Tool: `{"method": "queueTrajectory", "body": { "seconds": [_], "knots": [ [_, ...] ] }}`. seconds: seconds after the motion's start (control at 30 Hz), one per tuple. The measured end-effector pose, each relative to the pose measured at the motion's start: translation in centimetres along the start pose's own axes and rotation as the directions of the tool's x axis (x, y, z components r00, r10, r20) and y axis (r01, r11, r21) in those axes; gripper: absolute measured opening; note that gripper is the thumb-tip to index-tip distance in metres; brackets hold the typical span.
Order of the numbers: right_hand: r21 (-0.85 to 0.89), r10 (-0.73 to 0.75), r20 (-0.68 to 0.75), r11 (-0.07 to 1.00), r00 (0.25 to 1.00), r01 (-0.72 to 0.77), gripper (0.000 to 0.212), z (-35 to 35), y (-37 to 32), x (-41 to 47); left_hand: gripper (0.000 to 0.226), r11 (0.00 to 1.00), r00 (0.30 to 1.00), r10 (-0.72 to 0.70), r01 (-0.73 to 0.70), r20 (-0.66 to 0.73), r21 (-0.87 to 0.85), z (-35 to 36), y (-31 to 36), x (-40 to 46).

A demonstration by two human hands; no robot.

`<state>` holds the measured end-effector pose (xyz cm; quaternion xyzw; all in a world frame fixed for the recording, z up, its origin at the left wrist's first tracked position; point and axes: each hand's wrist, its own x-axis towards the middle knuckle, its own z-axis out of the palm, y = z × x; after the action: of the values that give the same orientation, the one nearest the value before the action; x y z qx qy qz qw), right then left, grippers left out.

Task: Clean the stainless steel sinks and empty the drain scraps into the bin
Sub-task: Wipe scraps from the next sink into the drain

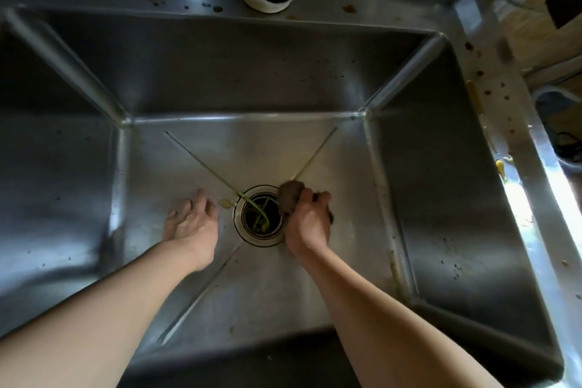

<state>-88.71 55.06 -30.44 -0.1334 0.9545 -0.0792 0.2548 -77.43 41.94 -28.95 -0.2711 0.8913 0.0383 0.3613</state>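
Steel sink, green scraps in its drain; right hand grip clenching brown scrubber, left hand slack.

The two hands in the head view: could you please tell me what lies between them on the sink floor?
In the head view, the round drain with green scraps lies between the left hand and the right hand, which grips a brown scrubber.

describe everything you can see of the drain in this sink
The drain is a round metal-rimmed opening at the low centre of the steel sink floor, where the creases meet. Green vegetable scraps lie inside, one stem hanging over its upper left rim. The right hand, gripping a dark scrubber, is at its right edge.
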Motion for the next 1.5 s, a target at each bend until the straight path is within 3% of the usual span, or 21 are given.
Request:
{"method": "queueTrajectory", "body": {
  "seconds": [0.17, 0.3, 0.47, 0.63, 0.87, 1.0, 1.17, 1.23, 1.33, 1.5],
  "knots": [
    [0.148, -0.058, 0.065, 0.988, 0.996, 0.048, 0.037, -0.7, -1.4, -0.9, 0.083, 0.999, 1.0, -0.004, 0.005, 0.025, -0.038, 0.0, -0.8, -0.2],
    [0.248, -0.034, -0.091, 0.967, 0.995, 0.056, 0.033, -4.5, 1.0, 0.1, 0.078, 0.994, 1.0, -0.004, 0.004, 0.004, -0.108, -0.5, -1.5, -0.2],
    [-0.032, 0.127, -0.168, 0.99, 0.978, -0.135, 0.049, -7.8, 6.5, 5.4, 0.073, 0.993, 0.998, -0.033, 0.026, -0.062, -0.111, -0.8, -1.5, 0.7],
    [-0.245, 0.026, -0.059, 0.969, 0.998, -0.04, 0.06, -4.7, 6.7, 7.7, 0.069, 0.994, 0.995, -0.052, 0.044, -0.082, -0.105, -0.4, -0.8, 1.4],
    [0.032, -0.226, 0.023, 0.974, 0.974, 0.225, 0.046, -0.6, 0.8, 2.7, 0.077, 0.985, 0.996, -0.043, 0.03, -0.078, -0.171, -0.2, -0.9, 1.1],
    [0.142, -0.3, 0.067, 0.947, 0.951, 0.289, 0.048, -2.0, -0.8, 1.2, 0.077, 0.977, 0.998, -0.008, -0.005, -0.062, -0.212, -0.2, -1.8, 0.6],
    [0.074, -0.52, -0.003, 0.852, 0.854, 0.519, 0.05, -3.8, -6.1, 2.5, 0.06, 0.963, 0.99, -0.107, 0.081, -0.088, -0.258, 0.5, -3.6, -0.1],
    [-0.008, -0.617, 0.056, 0.786, 0.785, 0.619, 0.048, -2.7, -9.2, 4.3, 0.047, 0.934, 0.985, -0.163, 0.139, -0.047, -0.329, 1.0, -4.3, -0.3],
    [-0.172, -0.686, 0.194, 0.68, 0.702, 0.712, 0.043, -0.4, -12.0, 6.2, 0.053, 0.957, 0.996, -0.081, 0.064, -0.048, -0.284, 1.6, -4.6, -0.3],
    [-0.15, -0.776, 0.356, 0.503, 0.521, 0.851, 0.046, 0.4, -10.9, 5.3, 0.055, 0.946, 0.992, -0.088, 0.055, -0.091, -0.319, 2.2, -5.4, -0.1]
  ]
}}
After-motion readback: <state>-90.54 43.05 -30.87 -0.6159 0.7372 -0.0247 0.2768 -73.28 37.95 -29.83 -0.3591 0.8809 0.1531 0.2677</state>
